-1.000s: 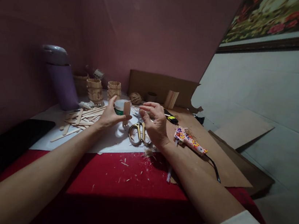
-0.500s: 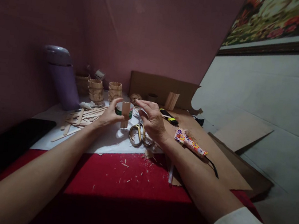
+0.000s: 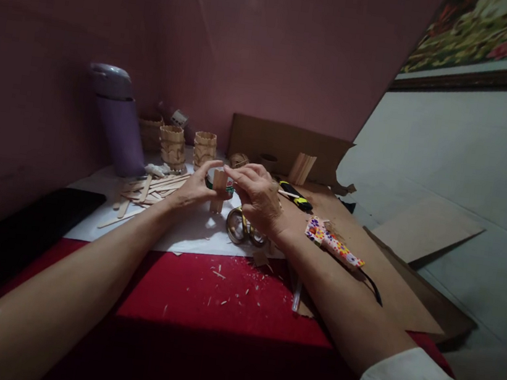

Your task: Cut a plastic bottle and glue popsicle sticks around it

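My left hand [image 3: 198,188] is closed around a small can [image 3: 230,186] with a green and white label. Several flat wooden craft sticks [image 3: 218,193] stand upright side by side against the can's near side. My right hand [image 3: 257,195] is at the can's right, fingers stretched out and their tips at the top of the sticks; its thumb is partly hidden. Below it lie scissors [image 3: 237,226] with gold handles. A pile of loose craft sticks [image 3: 153,188] lies left of my left hand.
Two stick-covered cups [image 3: 204,149] and a purple bottle [image 3: 119,128] stand behind. At right, a flower-patterned glue gun [image 3: 334,243] and a yellow-black cutter [image 3: 298,197] lie on cardboard [image 3: 376,281]. Wood scraps litter the red cloth [image 3: 192,297]. A joined stick panel [image 3: 302,168] stands at the back.
My right hand has moved in to the sticks on the can, its fingertips now at their top edge. My left hand keeps its hold. The view has shifted slightly left.
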Demonstrator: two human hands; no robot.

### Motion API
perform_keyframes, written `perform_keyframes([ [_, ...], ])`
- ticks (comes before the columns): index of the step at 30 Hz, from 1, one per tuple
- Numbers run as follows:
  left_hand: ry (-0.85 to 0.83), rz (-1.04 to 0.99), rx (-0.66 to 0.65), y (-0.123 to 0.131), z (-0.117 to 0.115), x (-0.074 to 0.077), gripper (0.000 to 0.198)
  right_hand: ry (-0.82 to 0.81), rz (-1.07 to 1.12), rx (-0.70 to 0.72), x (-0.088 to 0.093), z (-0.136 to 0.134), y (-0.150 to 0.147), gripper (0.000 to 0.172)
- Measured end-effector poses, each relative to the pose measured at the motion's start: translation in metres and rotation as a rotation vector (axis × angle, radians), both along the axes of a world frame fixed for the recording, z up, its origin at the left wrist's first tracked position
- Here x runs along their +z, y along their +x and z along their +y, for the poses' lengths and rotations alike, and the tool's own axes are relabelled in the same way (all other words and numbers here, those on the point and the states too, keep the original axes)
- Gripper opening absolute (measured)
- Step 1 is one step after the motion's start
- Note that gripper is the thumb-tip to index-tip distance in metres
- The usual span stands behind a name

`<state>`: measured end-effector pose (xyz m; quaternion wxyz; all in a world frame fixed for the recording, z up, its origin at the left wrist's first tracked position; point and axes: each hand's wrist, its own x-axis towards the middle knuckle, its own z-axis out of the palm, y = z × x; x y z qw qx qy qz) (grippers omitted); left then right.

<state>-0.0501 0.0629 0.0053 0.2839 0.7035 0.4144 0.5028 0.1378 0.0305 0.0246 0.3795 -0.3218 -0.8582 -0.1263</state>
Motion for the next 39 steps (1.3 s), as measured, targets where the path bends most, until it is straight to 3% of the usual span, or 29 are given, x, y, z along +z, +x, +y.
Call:
perform_keyframes([
  [6,0.030,-0.003,-0.049,0.0012,0.0005,-0.0010,0.065,0.033,-0.032,-0.001,0.0028,-0.0006,-0.0013,0.042],
  [13,0.026,-0.034,-0.019,0.0031,0.0017,-0.0003,0.067,0.050,-0.016,0.006,0.0031,0.0008,-0.0012,0.038],
  [39,0.010,-0.046,-0.059,0.0012,-0.0007,-0.0033,0.064,0.086,-0.089,-0.038,0.0049,0.0004,0.0023,0.049],
])
